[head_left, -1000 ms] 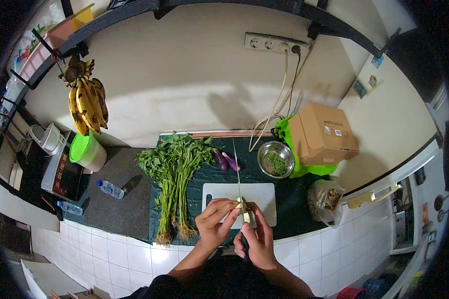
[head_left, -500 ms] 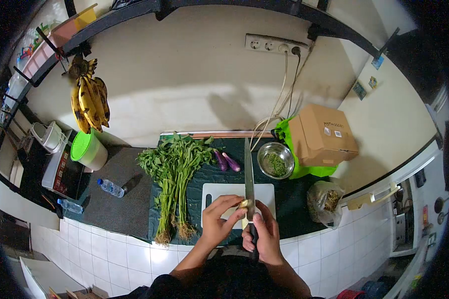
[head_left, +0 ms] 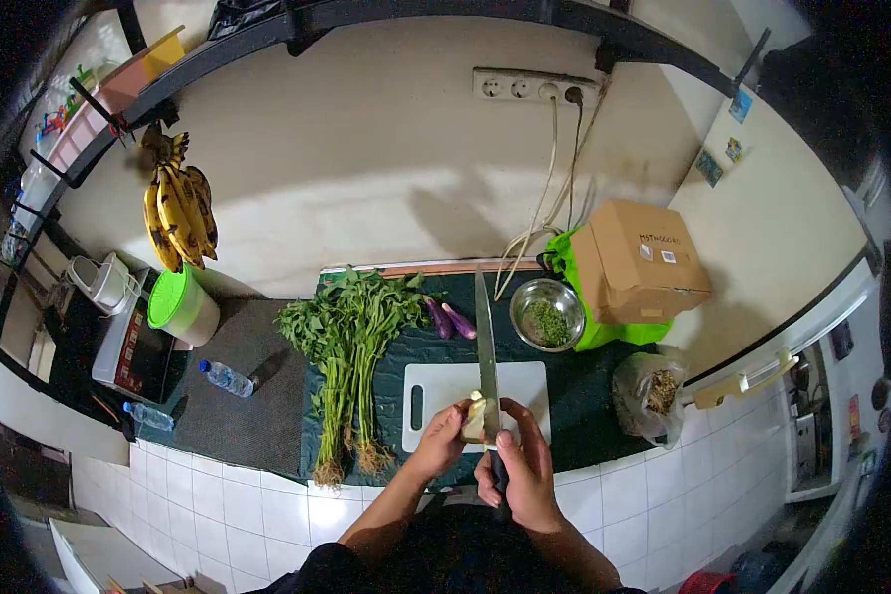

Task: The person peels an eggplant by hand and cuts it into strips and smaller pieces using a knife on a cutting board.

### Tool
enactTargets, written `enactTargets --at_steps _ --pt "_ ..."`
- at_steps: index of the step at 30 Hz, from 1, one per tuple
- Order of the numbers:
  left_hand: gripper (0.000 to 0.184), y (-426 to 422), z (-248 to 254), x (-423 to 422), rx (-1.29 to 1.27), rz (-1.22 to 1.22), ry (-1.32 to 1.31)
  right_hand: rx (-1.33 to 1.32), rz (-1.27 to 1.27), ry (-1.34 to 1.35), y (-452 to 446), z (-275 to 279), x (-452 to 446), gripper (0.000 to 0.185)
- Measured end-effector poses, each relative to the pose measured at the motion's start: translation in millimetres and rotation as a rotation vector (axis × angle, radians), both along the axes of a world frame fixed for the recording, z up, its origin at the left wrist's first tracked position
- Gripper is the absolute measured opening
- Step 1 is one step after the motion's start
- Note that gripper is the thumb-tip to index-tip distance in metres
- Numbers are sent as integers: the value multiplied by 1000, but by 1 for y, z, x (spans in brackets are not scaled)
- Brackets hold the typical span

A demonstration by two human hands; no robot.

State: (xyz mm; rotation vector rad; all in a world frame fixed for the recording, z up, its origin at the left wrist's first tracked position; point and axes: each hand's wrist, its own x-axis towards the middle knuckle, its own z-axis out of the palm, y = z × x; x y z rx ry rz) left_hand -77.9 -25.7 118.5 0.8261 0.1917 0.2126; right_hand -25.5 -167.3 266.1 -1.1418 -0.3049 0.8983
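Note:
Over the white cutting board [head_left: 532, 381], my left hand [head_left: 444, 442] has its fingers closed on a small pale yellow piece of food [head_left: 476, 416]. My right hand [head_left: 525, 473] grips the dark handle of a long knife [head_left: 486, 351], whose blade points away from me. The blade lies against or right beside the right side of the piece; the exact contact is hard to see. Behind the board lie two purple eggplants [head_left: 449, 317]. Leafy green stems with roots [head_left: 351, 366] lie to the left of the board.
A metal bowl of small green pieces [head_left: 547, 315] stands right of the eggplants, by a cardboard box [head_left: 643, 262] on a green bag. A plastic bag [head_left: 649, 396] sits at the right edge. Two bottles [head_left: 226, 378], a green-lidded container [head_left: 183, 307] and hanging bananas [head_left: 179, 213] are at left.
The knife has swung, its tip moving right and then slightly back left. My left hand has lowered a little and turned, showing more of the pale piece. The camera view has shifted slightly.

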Motion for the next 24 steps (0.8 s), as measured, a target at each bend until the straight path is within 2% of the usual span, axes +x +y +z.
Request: enactTargets --at_steps 6,9,13,17,20,22,24 --pt "53 -1 -4 1 11 -31 -119 28 26 39 -4 4 -4 63" --pt "61 -1 -5 -1 81 -3 -110 6 127 51 -8 1 -2 64" --pt "58 -6 1 0 67 69 -118 13 67 1 -3 -1 -9 61" --pt "53 6 -3 -2 33 -14 -237 -4 86 34 -1 -2 -8 59" --pt "53 9 0 -1 40 39 -219 -7 111 53 2 -4 -8 59" --pt "58 7 2 3 181 196 -150 -38 133 54 3 -1 -8 58" --pt "59 11 3 3 220 201 -161 -45 118 36 6 -5 -10 58"
